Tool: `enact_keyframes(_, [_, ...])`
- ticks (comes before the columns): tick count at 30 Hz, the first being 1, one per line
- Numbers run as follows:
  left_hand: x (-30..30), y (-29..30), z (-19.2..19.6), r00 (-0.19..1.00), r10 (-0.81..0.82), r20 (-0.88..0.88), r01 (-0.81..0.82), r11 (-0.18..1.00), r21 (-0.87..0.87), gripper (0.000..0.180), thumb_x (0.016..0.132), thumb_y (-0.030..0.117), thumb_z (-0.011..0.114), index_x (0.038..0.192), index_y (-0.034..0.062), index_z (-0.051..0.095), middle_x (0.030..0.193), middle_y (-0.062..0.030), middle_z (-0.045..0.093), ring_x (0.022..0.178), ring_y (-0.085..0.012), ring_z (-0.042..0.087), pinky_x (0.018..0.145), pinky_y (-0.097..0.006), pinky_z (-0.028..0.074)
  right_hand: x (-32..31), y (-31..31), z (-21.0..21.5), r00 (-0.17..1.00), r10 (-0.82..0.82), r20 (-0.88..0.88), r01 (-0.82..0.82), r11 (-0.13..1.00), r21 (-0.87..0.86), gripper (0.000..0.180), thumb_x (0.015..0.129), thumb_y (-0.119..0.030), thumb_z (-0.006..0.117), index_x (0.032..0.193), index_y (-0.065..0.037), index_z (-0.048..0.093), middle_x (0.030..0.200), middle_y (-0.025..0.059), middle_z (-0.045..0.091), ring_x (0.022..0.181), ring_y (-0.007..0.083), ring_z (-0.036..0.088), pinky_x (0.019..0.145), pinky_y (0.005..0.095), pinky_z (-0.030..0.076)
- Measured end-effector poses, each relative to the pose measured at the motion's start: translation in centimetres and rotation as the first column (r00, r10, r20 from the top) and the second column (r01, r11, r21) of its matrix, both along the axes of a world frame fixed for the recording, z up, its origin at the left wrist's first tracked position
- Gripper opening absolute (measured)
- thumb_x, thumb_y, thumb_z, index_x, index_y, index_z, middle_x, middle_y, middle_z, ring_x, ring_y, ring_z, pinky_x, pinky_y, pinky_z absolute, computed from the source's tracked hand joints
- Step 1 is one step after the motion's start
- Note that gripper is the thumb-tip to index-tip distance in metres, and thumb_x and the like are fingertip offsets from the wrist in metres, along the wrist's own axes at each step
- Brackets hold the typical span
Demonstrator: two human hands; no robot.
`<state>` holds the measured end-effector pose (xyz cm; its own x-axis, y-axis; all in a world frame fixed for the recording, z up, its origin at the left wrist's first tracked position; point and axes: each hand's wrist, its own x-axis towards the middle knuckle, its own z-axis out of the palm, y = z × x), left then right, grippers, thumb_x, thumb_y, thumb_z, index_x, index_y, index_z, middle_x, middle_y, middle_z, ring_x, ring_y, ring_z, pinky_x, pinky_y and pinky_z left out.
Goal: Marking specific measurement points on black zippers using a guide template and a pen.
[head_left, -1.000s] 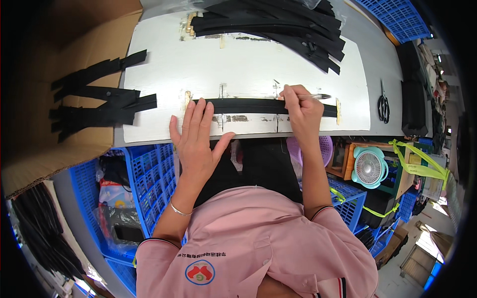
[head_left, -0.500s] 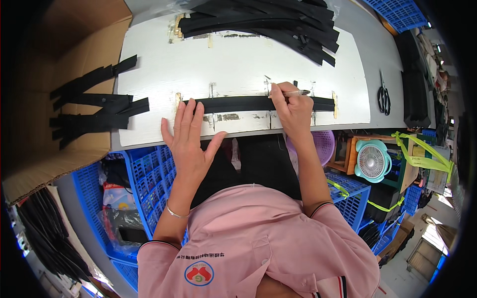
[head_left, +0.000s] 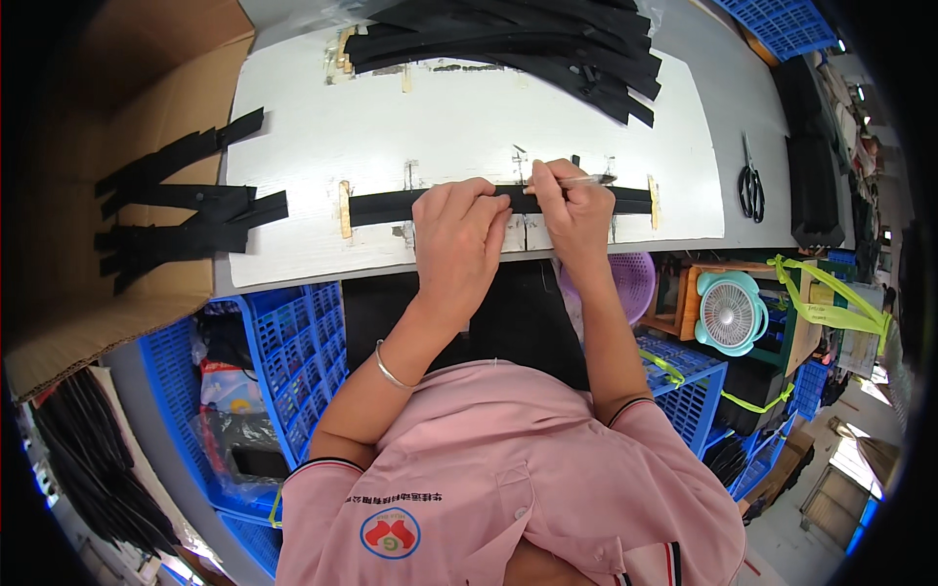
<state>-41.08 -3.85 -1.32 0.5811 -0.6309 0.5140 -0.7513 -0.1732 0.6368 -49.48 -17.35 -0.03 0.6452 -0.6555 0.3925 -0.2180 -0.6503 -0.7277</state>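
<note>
A black zipper (head_left: 383,209) lies straight from left to right along the near part of a white board (head_left: 410,112). My left hand (head_left: 455,242) is over the zipper, left of its middle, with fingers curled and thumb and forefinger pinched at the tape. To its right, my right hand (head_left: 578,217) is closed around a slim pen (head_left: 591,181). The pen tip is low over the zipper, next to a dark mark line on the board; whether it touches cannot be made out. Tan tape pieces (head_left: 344,209) sit at the zipper's ends.
A pile of black zippers (head_left: 518,49) lies at the board's far edge. More zippers (head_left: 210,205) hang over the cardboard box (head_left: 186,88) at left. Black scissors (head_left: 751,190) lie right of the board. Below stand blue crates (head_left: 293,361), a purple basket (head_left: 630,288) and a small fan (head_left: 731,314).
My left hand has moved right from the zipper's left end toward the middle, and its spread fingers have curled into a pinch. My right hand keeps the pen in nearly the same place.
</note>
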Motion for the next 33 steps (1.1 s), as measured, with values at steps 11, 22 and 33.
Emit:
enact_keyframes(11, [-0.1,-0.2,0.1,1.000,0.016,0.016,-0.016,1.000,-0.011,0.015,0.082,0.007,0.081,0.096,0.0074,0.077,0.105,-0.0026,0.071,0.101,-0.0231,0.063,0.091,-0.037,0.043,-0.3,-0.3,-0.2,0.993,0.116,0.027,-0.117,0.993,0.030,0.026,0.093,-0.013,0.070,0.071,0.000,0.067,0.066,0.0095,0.067,0.052,0.0246,0.061,0.051,0.0347,0.046])
enact_keyframes(22, [-0.1,-0.2,0.1,1.000,-0.001,0.030,0.000,1.000,0.026,0.014,0.083,0.007,0.081,0.096,0.0076,0.077,0.105,-0.0035,0.072,0.101,-0.0225,0.064,0.092,-0.037,0.043,-6.5,-5.4,2.5,0.949,-0.227,0.221,0.104,0.881,0.462,0.024,0.103,-0.017,0.065,0.091,0.001,0.075,0.079,-0.0008,0.068,0.065,0.0033,0.049,0.059,0.0231,0.041])
enact_keyframes(33, [-3.3,-4.8,1.5,0.988,-0.153,-0.008,0.153,0.988,-0.005,0.019,0.083,0.006,0.079,0.102,0.0073,0.077,0.111,-0.0056,0.072,0.107,-0.0263,0.063,0.098,-0.039,0.044,-8.4,-8.1,-0.3,0.996,-0.072,0.057,0.046,0.927,0.373,0.016,0.100,-0.013,0.069,0.095,0.003,0.071,0.079,0.0007,0.067,0.071,0.0048,0.055,0.063,0.0228,0.044])
